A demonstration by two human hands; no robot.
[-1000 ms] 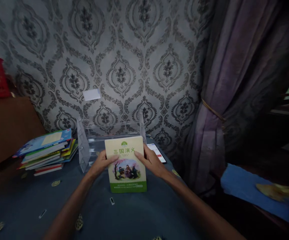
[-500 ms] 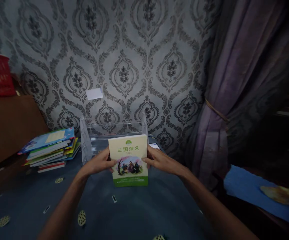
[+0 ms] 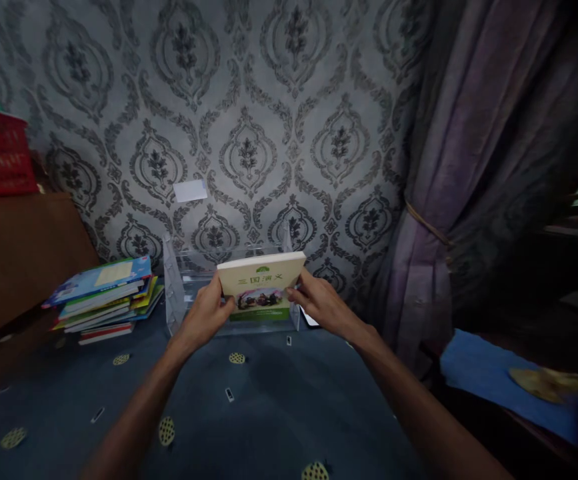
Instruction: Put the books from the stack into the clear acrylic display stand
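Between my two hands is a thick book [image 3: 261, 287] with a cream cover, a green lower band, green characters and a picture of figures. My left hand [image 3: 207, 310] grips its left edge, thumb on the cover. My right hand [image 3: 321, 303] holds the right edge the same way. The book is raised above the table and tilted back, so its top page edge shows. Directly behind it stands a clear plastic rack [image 3: 173, 283], partly hidden by the book and my hands.
On the left lies a stack of thin books [image 3: 111, 293] beside a brown wooden cabinet [image 3: 19, 250] bearing a red basket [image 3: 1, 153]. A dark blue patterned cloth [image 3: 269, 427] covers the table. A phone-like object [image 3: 309, 319] is partly hidden behind my right hand. A curtain [image 3: 429, 267] hangs right.
Both hands have lifted the book and tipped its top back, so its cover looks shorter and its lower edge sits higher. The view has shifted slightly.
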